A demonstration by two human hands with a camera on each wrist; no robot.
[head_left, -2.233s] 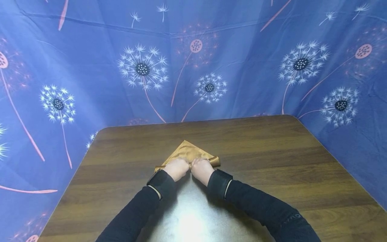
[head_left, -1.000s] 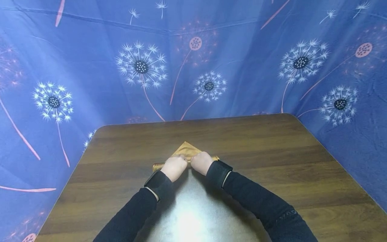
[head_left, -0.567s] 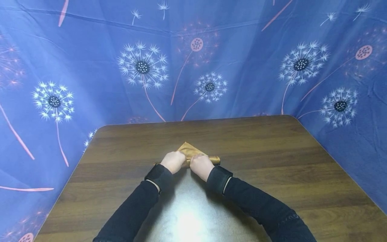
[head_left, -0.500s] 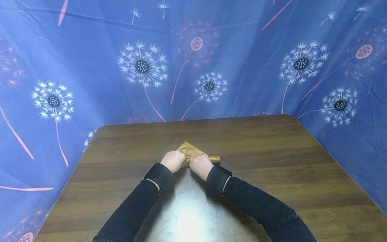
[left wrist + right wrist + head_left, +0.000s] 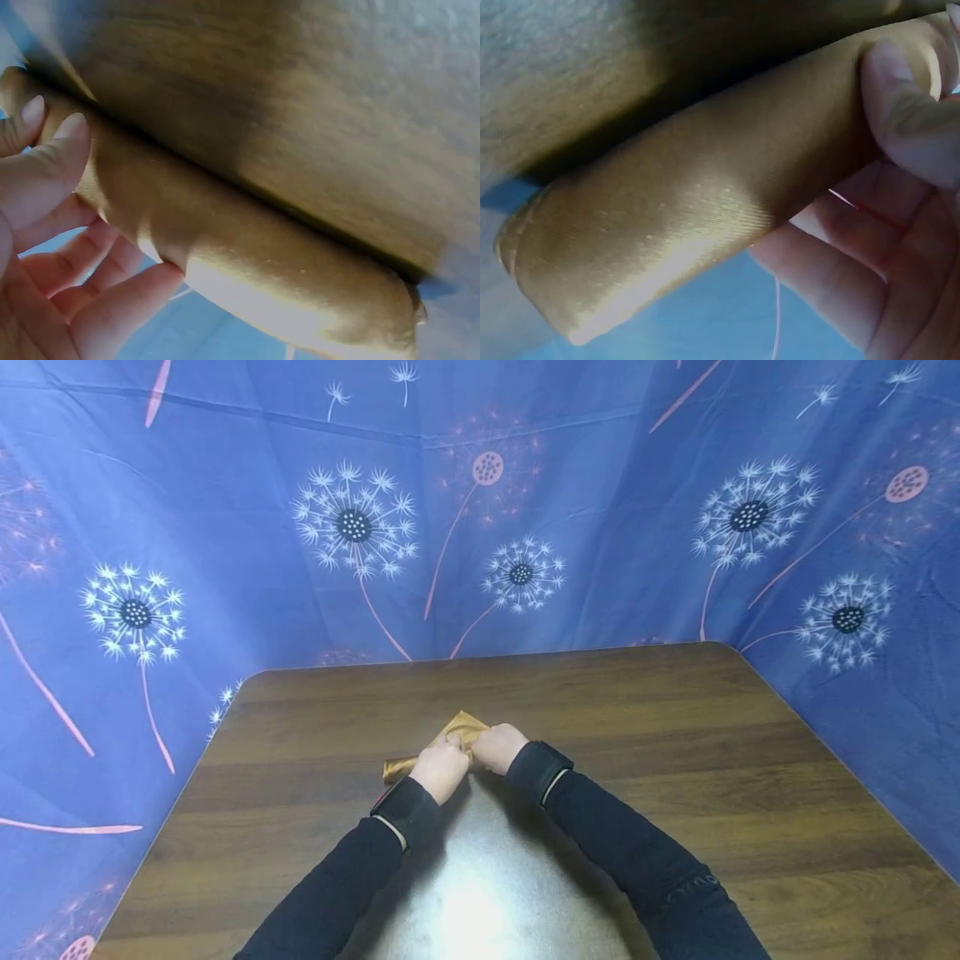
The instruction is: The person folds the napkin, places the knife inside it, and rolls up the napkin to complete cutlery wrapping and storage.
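Note:
A shiny gold satin cloth (image 5: 465, 723) lies on the table, its near part rolled into a tube and its far corner flat and pointed. My left hand (image 5: 441, 770) grips the roll near its middle; the roll's left end sticks out beyond it. In the left wrist view, the thumb presses the near side of the roll (image 5: 247, 240) and the fingers bend behind it. Close beside, my right hand (image 5: 498, 748) holds the roll's right half, hiding it in the head view. In the right wrist view, its thumb lies across the tube (image 5: 682, 202), fingers curled behind.
The brown wood-grain table (image 5: 637, 718) has a bright glare spot near its front. Behind and along both sides hangs a blue curtain (image 5: 600, 527) with a dandelion print. Dark bands sit on both wrists over dark sleeves.
The cloth's flat triangle looks smaller than about two seconds ago. Lately my right hand moved away from me over the roll's right end, and my left hand came nearer, uncovering the left end.

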